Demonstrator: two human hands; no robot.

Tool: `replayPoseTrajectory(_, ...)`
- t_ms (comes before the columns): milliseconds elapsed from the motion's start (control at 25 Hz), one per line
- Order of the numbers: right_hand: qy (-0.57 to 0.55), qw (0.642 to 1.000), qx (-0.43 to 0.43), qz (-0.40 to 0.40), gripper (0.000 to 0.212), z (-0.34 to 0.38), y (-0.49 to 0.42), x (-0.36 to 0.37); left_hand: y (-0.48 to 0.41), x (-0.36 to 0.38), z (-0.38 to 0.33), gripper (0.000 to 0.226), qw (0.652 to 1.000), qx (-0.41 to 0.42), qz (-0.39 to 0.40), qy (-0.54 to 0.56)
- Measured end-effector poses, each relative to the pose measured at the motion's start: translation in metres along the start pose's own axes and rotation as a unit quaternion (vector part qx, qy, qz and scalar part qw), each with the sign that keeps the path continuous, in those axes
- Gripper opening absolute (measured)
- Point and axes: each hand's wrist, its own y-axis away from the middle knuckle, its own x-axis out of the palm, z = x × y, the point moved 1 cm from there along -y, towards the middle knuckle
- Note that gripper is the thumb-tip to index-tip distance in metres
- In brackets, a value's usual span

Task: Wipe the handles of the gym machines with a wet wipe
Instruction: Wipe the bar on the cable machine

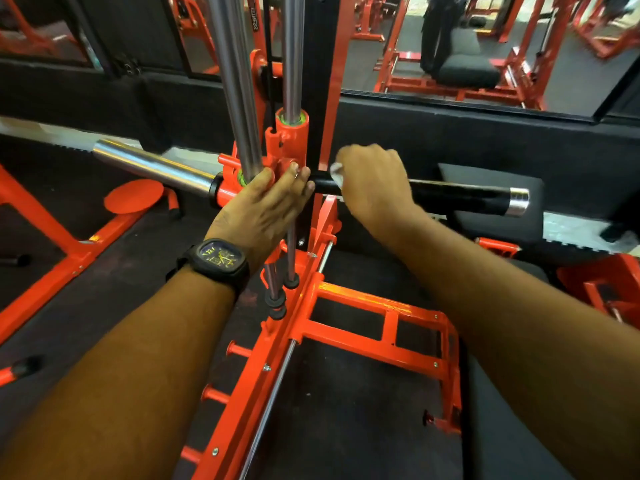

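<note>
Glossy black handle point(457, 197), horizontal, with a chrome cap at its right end; white crumpled wet wipe point(336, 171) pressed on it near its left end, mostly hidden under the right hand point(374, 181).

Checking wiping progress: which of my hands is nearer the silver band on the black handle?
Right. The right hand grips the black handle with the wet wipe, left of the silver band. The left hand rests farther left, on the orange carriage.

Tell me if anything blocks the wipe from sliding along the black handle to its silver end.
Nothing visible does. The right hand holds the wet wipe on the black handle, which is bare from there to the silver end. The left hand rests opposite, on the orange bracket.
</note>
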Motion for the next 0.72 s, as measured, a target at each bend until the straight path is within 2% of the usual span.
replayPoseTrajectory(80,-0.052,0.997,0.016,0.052,0.014,0.009,-0.012,0.002,0.001,-0.004,0.000,0.064,1.000,0.002,0.014,-0.002)
replayPoseTrajectory(240,0.061,0.994,-0.095,-0.006,0.038,0.004,0.025,0.014,0.002,-0.002,0.001,0.065,1.000,-0.003,0.004,-0.015)
replayPoseTrajectory(440,0.144,0.986,-0.073,-0.034,0.050,-0.028,0.039,0.008,0.001,0.000,0.000,0.066,1.000,-0.010,-0.002,-0.023)
replayPoseTrajectory(560,0.139,0.988,-0.059,-0.029,0.044,-0.029,0.047,0.008,0.002,-0.002,-0.002,0.063,1.000,0.005,0.006,-0.030)
replayPoseTrajectory(720,0.155,0.984,-0.078,-0.045,0.054,-0.035,0.051,0.005,0.003,-0.007,-0.002,0.065,0.999,0.006,0.024,-0.022)
